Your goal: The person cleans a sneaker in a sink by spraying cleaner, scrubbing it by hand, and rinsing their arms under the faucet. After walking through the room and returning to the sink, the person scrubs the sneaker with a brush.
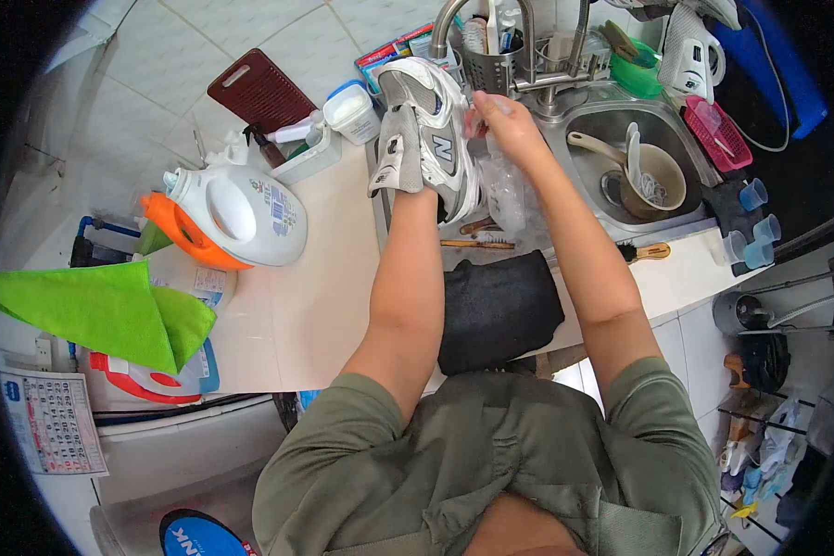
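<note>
A white and grey sneaker with a large N on its side is held up over the counter by the sink. My left wrist runs up into the shoe's opening, behind the tongue, so the fingers of my left hand are hidden. Close to the shoe's right side, my right hand has its fingers curled together. Something pinkish and partly see-through shows at its fingertips, too unclear to name. Below hangs or lies crumpled clear plastic; whether my right hand touches it, I cannot tell.
A folded black cloth lies at the counter's front edge, with wooden-handled brushes behind it. Right is the sink holding a pan. Left stand a detergent jug and a green cloth.
</note>
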`<state>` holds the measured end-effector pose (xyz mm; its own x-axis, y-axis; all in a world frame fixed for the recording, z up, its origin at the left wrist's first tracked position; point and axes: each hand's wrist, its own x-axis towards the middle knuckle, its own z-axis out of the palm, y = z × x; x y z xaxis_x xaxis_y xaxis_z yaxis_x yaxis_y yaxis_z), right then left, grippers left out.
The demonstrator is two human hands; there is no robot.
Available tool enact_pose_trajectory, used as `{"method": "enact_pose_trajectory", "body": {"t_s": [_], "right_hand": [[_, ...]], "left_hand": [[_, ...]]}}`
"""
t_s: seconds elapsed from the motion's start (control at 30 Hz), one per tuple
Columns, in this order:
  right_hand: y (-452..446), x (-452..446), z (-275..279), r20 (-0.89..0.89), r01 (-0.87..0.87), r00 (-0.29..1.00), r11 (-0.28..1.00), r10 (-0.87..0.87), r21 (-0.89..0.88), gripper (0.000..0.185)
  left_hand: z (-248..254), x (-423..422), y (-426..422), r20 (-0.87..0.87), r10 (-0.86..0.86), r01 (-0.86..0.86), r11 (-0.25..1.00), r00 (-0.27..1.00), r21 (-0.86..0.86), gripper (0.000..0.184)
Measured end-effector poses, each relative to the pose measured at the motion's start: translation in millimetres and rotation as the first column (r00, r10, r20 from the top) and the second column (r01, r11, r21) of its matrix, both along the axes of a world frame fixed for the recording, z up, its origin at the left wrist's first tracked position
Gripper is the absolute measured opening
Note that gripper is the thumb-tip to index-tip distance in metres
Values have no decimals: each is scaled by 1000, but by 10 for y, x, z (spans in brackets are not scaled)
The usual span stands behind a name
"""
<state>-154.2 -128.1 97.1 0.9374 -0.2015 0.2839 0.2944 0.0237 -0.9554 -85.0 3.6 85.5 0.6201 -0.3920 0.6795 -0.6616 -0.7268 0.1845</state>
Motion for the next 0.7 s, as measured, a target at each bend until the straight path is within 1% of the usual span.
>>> {"method": "enact_pose_trajectory", "body": {"t_s": [0.07,0.13,0.17,0.23,0.37,0.43,0.47,0.5,0.57,0.6,0.63,0.67,0.7], "right_hand": [[4,-13,34,6,-16,1000,1000,16,8,53],[-36,-39,23,-121,-7,993,1000,6,-3,50],[-41,-56,10,-121,-8,993,1000,7,-5,50],[-32,-97,-48,-70,-70,995,997,69,-20,49],[90,-183,-221,-16,-70,997,997,69,-36,50],[72,-245,-210,-151,-80,986,996,73,-40,48],[66,-266,-200,-172,-80,982,997,77,-12,48],[80,-268,-181,-173,-81,982,997,78,-11,48],[116,-273,-151,0,-93,996,994,93,66,49],[114,-280,-151,0,-92,996,994,93,66,49],[116,-287,-150,-46,-115,992,993,116,26,49],[118,-295,-151,-95,-141,986,990,139,-12,49],[104,-295,-165,-95,-142,985,990,141,-12,49]], "left_hand": [[-2,-14,0,-3,-5,5,1000,1000,-5,35],[2,-18,1,-3,-9,9,1000,1000,-11,35],[1,-24,9,-3,-9,9,1000,1000,-12,35],[16,-16,8,-1,-12,12,1000,1000,-13,35],[61,4,37,12,-9,9,1000,1000,3,35],[13,54,65,35,10,-11,1000,999,26,35],[-83,171,90,85,64,-70,995,994,72,39],[-95,185,108,83,65,-71,995,994,72,39],[-120,209,131,78,27,-28,999,997,15,42],[-66,239,121,-13,99,-98,990,995,103,43],[-55,270,117,-13,99,-97,990,995,103,43],[-32,289,112,104,199,-217,954,974,207,44],[11,279,122,230,281,-342,893,932,292,45]]}}
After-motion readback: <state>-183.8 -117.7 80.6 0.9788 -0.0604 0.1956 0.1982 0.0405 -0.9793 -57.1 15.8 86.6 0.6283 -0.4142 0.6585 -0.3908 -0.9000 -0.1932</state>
